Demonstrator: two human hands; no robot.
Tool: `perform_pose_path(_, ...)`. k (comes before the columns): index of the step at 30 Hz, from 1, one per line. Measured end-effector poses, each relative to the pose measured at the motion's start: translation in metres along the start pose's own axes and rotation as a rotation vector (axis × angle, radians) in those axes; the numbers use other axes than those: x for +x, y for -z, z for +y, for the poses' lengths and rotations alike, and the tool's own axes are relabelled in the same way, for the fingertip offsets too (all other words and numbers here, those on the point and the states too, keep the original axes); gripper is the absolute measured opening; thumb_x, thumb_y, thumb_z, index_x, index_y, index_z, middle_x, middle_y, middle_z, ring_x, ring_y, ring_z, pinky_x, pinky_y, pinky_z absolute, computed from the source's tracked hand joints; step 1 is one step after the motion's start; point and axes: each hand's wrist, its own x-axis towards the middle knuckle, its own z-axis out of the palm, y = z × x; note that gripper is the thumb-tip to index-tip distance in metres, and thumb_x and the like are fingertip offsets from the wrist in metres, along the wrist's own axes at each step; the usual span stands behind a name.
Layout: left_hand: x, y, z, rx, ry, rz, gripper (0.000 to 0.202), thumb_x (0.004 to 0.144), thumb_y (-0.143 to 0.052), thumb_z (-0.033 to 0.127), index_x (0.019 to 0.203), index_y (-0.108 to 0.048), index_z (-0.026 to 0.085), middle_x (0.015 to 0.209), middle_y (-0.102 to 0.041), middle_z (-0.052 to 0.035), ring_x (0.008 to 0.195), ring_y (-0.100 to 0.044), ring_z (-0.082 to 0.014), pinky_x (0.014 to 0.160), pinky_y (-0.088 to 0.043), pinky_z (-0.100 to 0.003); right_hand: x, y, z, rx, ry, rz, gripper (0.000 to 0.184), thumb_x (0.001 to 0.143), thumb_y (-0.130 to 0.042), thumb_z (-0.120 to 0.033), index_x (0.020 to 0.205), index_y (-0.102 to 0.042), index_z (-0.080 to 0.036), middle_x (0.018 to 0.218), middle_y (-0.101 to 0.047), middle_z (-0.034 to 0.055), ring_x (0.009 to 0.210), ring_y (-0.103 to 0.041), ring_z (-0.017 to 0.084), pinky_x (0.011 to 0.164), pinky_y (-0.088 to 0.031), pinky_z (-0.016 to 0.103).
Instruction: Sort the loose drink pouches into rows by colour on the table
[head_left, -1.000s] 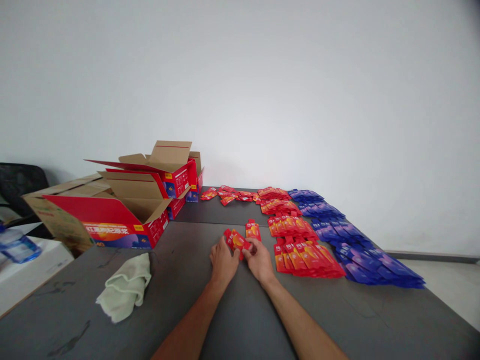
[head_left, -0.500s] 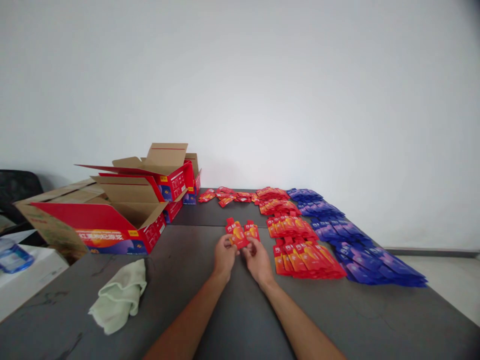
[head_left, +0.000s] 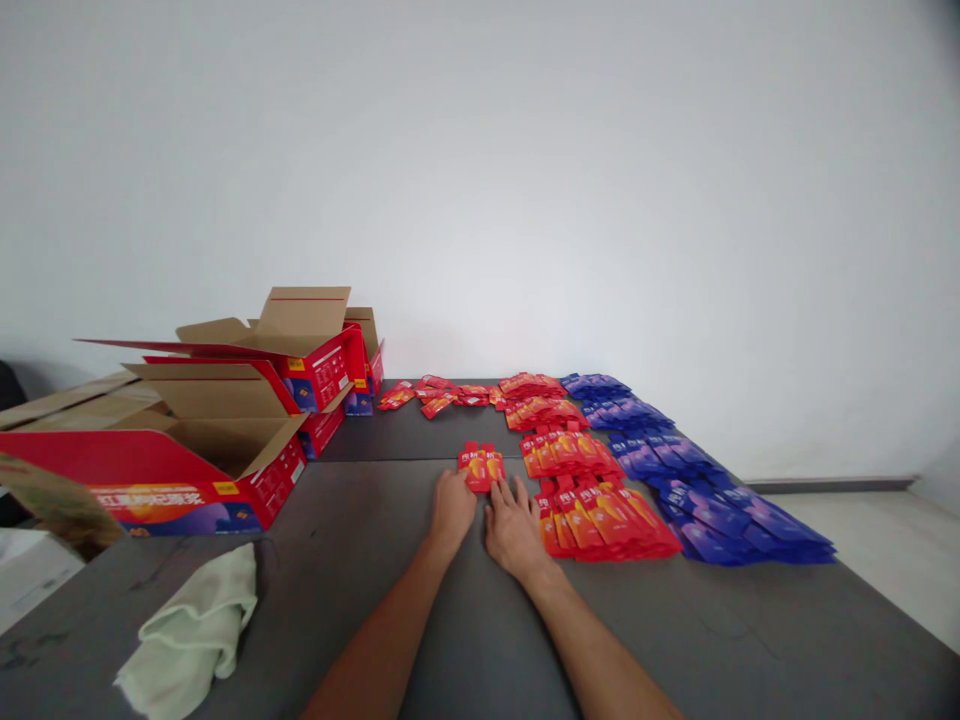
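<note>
Two small red pouches (head_left: 472, 466) with orange pictures lie side by side, overlapping, on the dark table in front of me. My left hand (head_left: 453, 508) is closed at the lower left edge of the left pouch, its fingertips partly hidden. My right hand (head_left: 514, 528) lies palm down with its fingers spread, the fingertips touching the lower edge of the right pouch. To the right of it are overlapping rows of red pouches (head_left: 600, 515), and beyond those, rows of blue pouches (head_left: 739, 515).
Open red cartons (head_left: 180, 500) with raised brown flaps stand along the left side. A crumpled pale green cloth (head_left: 195, 630) lies at the front left. Loose red pouches (head_left: 436, 394) are scattered at the far edge, near a white wall (head_left: 480, 200).
Both pouches have come down flat and closer together. My right hand has gone from a pinch to spread fingers. The view has turned slightly right.
</note>
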Motion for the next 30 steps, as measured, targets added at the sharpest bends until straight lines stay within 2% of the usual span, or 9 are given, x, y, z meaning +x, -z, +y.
perform_pose_path(3,-0.006,0.002,0.002,0.137,-0.062,0.02,0.043,0.081,-0.045,0.008,0.114,-0.071,0.019,0.122,-0.065,-0.014,0.113,-0.055,-0.0256,0.098,-0.042,-0.038,-0.001,0.001,0.0,0.001,-0.001,0.005,0.053,0.097,-0.036,-0.033,0.148,-0.041,-0.017,0.154,-0.037,0.009,0.146,-0.014,0.033,0.112,-0.021,0.053)
perform_pose_path(5,-0.009,0.004,0.002,0.152,-0.109,0.026,0.05,0.081,-0.046,0.009,0.125,-0.065,0.024,0.138,-0.056,-0.0097,0.122,-0.049,-0.0266,0.1,-0.041,-0.04,-0.002,0.002,0.0,0.004,0.003,0.012,0.053,0.097,-0.035,-0.033,0.147,-0.042,-0.017,0.154,-0.037,0.0091,0.146,-0.015,0.033,0.111,-0.022,0.053)
perform_pose_path(7,-0.01,0.005,0.003,0.142,-0.157,-0.016,0.054,0.082,-0.048,0.012,0.131,-0.061,0.028,0.144,-0.052,-0.0048,0.125,-0.045,-0.0263,0.101,-0.04,-0.04,-0.002,0.003,0.001,0.007,0.012,0.012,0.052,0.098,-0.035,-0.033,0.147,-0.042,-0.018,0.154,-0.038,0.0096,0.146,-0.016,0.033,0.111,-0.022,0.053)
perform_pose_path(10,-0.011,0.002,0.005,0.142,-0.216,-0.089,0.045,0.088,-0.049,0.021,0.13,-0.061,0.032,0.145,-0.051,-0.0025,0.127,-0.043,-0.0266,0.101,-0.038,-0.042,-0.002,0.004,0.001,0.006,0.005,0.005,0.053,0.097,-0.035,-0.034,0.147,-0.042,-0.017,0.154,-0.038,0.0106,0.145,-0.016,0.034,0.11,-0.022,0.054)
perform_pose_path(14,-0.01,-0.006,0.009,0.148,-0.255,-0.104,0.038,0.094,-0.046,0.029,0.129,-0.062,0.032,0.144,-0.052,-0.0034,0.126,-0.043,-0.0268,0.099,-0.04,-0.042,0.0,0.003,0.003,0.006,-0.026,0.0,0.054,0.096,-0.038,-0.034,0.148,-0.042,-0.017,0.154,-0.036,0.0099,0.146,-0.016,0.034,0.112,-0.021,0.054)
perform_pose_path(19,-0.01,-0.011,0.011,0.143,-0.278,-0.088,0.037,0.096,-0.044,0.031,0.128,-0.062,0.035,0.142,-0.054,-0.0028,0.122,-0.043,-0.0272,0.097,-0.04,-0.042,0.002,0.002,0.004,0.015,-0.042,0.01,0.056,0.095,-0.038,-0.032,0.148,-0.041,-0.015,0.153,-0.037,0.0124,0.145,-0.017,0.034,0.111,-0.023,0.053)
perform_pose_path(30,-0.013,-0.007,0.012,0.142,-0.279,-0.079,0.039,0.097,-0.038,0.032,0.129,-0.06,0.034,0.143,-0.051,-0.0035,0.12,-0.043,-0.0276,0.096,-0.04,-0.042,0.002,-0.001,0.003,-0.022,-0.03,-0.007,0.057,0.094,-0.037,-0.029,0.149,-0.039,-0.013,0.157,-0.031,0.0115,0.145,-0.018,0.033,0.111,-0.023,0.056)
